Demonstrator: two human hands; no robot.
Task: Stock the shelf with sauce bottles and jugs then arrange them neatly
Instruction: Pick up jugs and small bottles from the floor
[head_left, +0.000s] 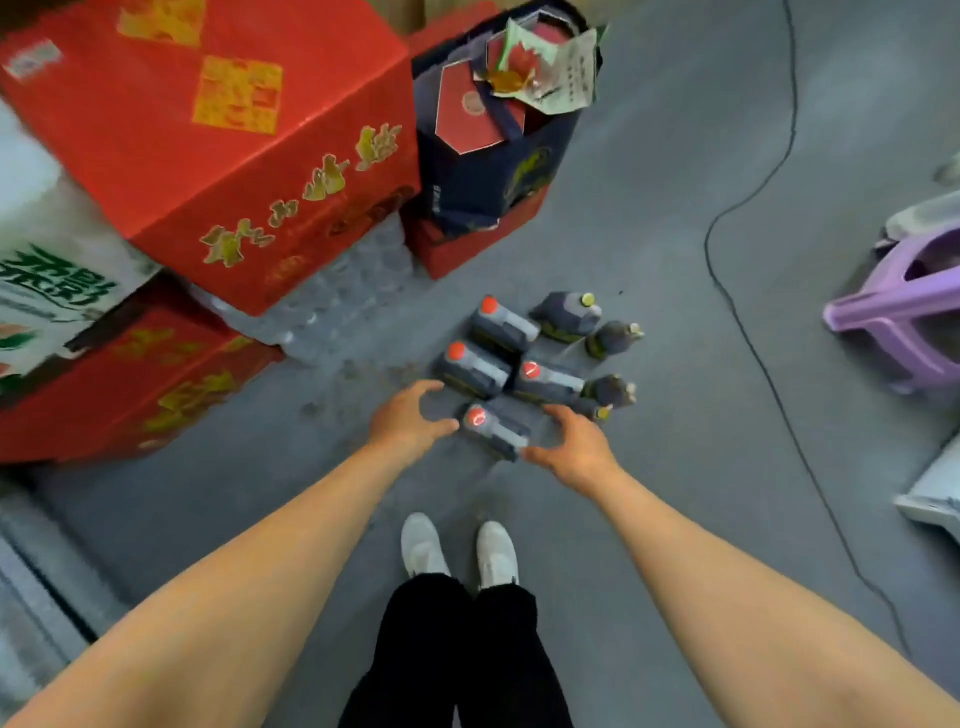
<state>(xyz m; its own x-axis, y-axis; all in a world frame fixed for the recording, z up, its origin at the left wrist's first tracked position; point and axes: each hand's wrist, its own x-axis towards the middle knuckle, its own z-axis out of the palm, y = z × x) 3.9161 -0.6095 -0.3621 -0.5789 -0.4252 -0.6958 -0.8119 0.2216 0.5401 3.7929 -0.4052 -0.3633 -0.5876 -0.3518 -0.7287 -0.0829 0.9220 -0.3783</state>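
Several dark sauce jugs with red caps stand in a cluster on the grey floor; the nearest jug (493, 431) sits between my hands. Behind it stand more jugs (470, 366) (501, 325) (548, 382). Smaller dark bottles with yellow caps (569, 314) (613, 336) (610, 391) stand to the right of the jugs. My left hand (408, 418) hovers just left of the nearest jug, fingers spread and relaxed. My right hand (574, 449) is just right of it, fingers loosely curved, holding nothing. No shelf is in view.
Stacked red cartons (218, 150) (130, 379) and shrink-wrapped bottles (343, 296) fill the left. A dark gift bag (493, 156) stands behind the jugs. A black cable (748, 332) runs across the floor on the right, near a purple stool (904, 306). My white shoes (460, 551) are below.
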